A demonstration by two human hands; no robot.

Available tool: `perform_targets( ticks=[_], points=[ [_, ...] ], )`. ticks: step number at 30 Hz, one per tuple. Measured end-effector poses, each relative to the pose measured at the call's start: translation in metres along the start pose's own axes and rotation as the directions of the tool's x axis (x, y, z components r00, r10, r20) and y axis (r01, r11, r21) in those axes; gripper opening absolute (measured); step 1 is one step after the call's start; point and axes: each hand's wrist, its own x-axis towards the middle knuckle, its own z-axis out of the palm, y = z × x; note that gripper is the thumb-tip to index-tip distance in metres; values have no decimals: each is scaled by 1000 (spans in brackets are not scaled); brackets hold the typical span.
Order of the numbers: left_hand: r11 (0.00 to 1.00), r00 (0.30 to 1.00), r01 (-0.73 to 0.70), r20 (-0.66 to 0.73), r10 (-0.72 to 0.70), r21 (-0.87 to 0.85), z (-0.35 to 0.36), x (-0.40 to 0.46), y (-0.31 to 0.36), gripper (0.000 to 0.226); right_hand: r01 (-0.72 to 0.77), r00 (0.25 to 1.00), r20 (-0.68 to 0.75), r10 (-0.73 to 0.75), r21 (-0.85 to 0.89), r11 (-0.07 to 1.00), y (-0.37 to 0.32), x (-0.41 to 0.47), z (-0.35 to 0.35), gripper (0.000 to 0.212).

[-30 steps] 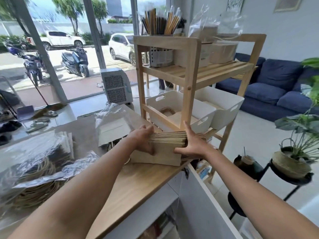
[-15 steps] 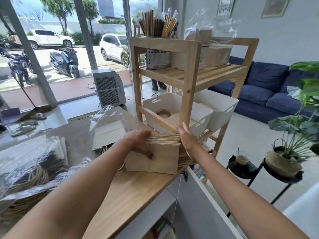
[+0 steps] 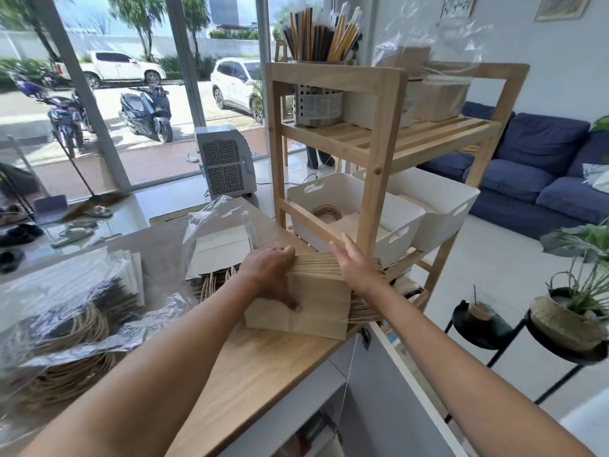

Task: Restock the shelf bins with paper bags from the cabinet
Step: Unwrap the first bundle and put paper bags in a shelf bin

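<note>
Kraft-paper ribbed bag stack [image 3: 313,311] upright on wood, gripped between left hand [image 3: 270,272], flat right hand [image 3: 354,265].

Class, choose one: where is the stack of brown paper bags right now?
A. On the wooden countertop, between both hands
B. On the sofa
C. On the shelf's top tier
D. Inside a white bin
A: the stack of paper bags sits on the countertop, left hand and right hand on it.

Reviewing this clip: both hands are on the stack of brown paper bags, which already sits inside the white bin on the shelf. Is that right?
Not quite. The head view shows the left hand and right hand on the stack of brown paper bags, but the stack stands on the wooden counter, in front of the white bin, not inside it.
</note>
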Motion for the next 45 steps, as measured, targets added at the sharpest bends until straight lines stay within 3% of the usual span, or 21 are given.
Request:
perform_targets(
  ticks=[3, 6, 8, 13, 17, 27, 31, 33, 37, 40, 45],
  points=[
    [1000, 1000, -19, -13, 20, 13, -1, 0, 2, 88, 78, 991, 124, -42, -301, 950, -17, 7, -22, 74],
    [1000, 1000, -26, -6, 27, 9, -2, -2, 4, 86, 54, 924, 363, 122, -439, 897, -24, 17, -39, 73],
    [1000, 1000, -28, -10, 28, 10, -1, -4, 4, 84, 39, 890, 415, 190, -483, 875, -22, 25, -44, 66],
    [1000, 1000, -16, -2, 16, 3, -3, -5, 6, 85, -48, 887, 404, 225, -404, 914, -18, 37, -48, 55],
    [1000, 1000, -17, -5, 16, -16, -2, -8, 7, 83, -38, 912, 364, 191, -387, 921, -14, 42, -48, 34],
    [1000, 1000, 0, -5, 0, -20, -1, -12, 9, 86, 6, 934, 339, 110, -322, 947, -9, 38, -44, 30],
    [1000, 1000, 0, 7, 0, -25, -3, -14, 10, 86, 9, 930, 342, 133, -383, 924, -12, 41, -43, 28],
    [1000, 1000, -7, 15, 7, -19, -3, -15, 11, 87, -28, 905, 367, 215, -453, 891, -17, 44, -45, 38],
    [1000, 1000, 6, 10, -6, -16, -4, -14, 10, 88, 32, 769, 509, 387, -635, 772, -32, 47, -49, 67],
    [1000, 1000, -4, 15, 4, -19, -5, -13, 11, 87, 4, 696, 546, 467, -653, 758, -38, 51, -48, 45],
    [1000, 1000, -19, 8, 19, -18, -4, -15, 11, 86, -4, 710, 510, 485, -687, 727, -43, 62, -47, 24]
  ],
)
